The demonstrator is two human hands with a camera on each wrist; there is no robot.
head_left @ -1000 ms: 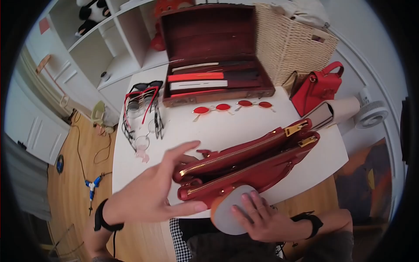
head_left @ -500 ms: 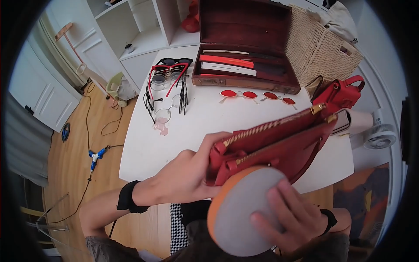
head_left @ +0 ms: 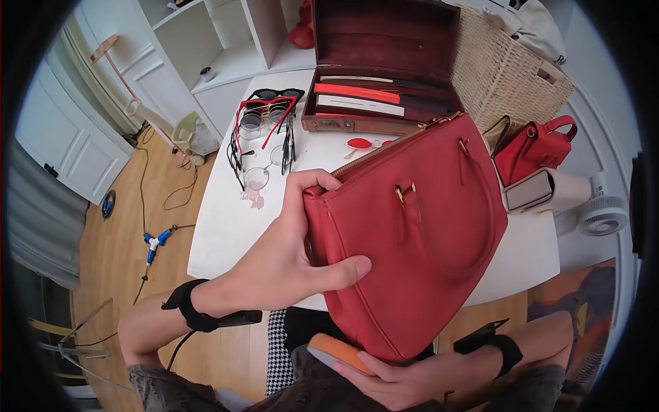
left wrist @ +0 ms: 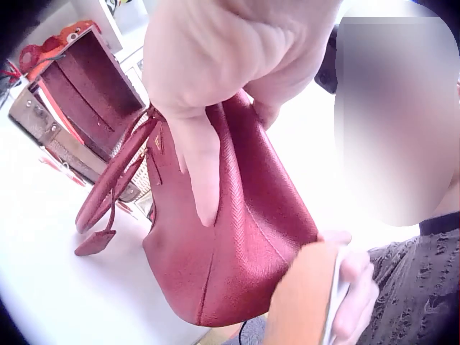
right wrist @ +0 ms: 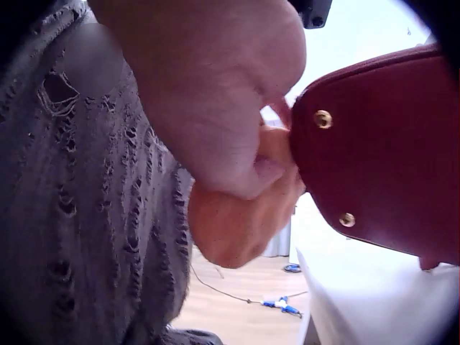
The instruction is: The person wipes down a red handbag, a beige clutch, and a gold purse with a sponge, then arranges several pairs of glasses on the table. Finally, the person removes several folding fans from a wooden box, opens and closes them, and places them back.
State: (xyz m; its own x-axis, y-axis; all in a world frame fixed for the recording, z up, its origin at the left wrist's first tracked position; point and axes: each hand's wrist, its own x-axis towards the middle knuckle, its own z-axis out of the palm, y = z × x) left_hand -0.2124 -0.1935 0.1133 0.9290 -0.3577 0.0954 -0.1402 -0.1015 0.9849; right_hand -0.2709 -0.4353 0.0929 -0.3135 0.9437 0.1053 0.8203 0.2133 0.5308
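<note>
A red leather handbag [head_left: 391,302] is tilted up over the table's near edge, its broad side with the looped handle facing the head camera. My left hand [head_left: 285,257] grips its upper left end, thumb on the side panel and fingers curled over by the zipper. Low at the bag's bottom end, my right hand [head_left: 412,384] holds an oval pad [head_left: 338,351], orange on one face and grey on the other. In the left wrist view the orange face of the pad [left wrist: 305,295] is right at the bag's lower edge. Gold studs dot the bag's base [right wrist: 388,158] in the right wrist view.
On the white table [head_left: 220,233] lie several pairs of glasses [head_left: 264,127] and red-lensed sunglasses [head_left: 359,143]. An open brown case [head_left: 384,34] stands behind, beside a woven basket [head_left: 508,69]. At the right are a small red bag [head_left: 542,151], a pale bag [head_left: 549,189] and a fan [head_left: 600,215].
The handbag has turned from its open zipped top to its broad side and tilted up. My right hand has lowered the pad to the bag's bottom end; my left hand keeps hold of the bag.
</note>
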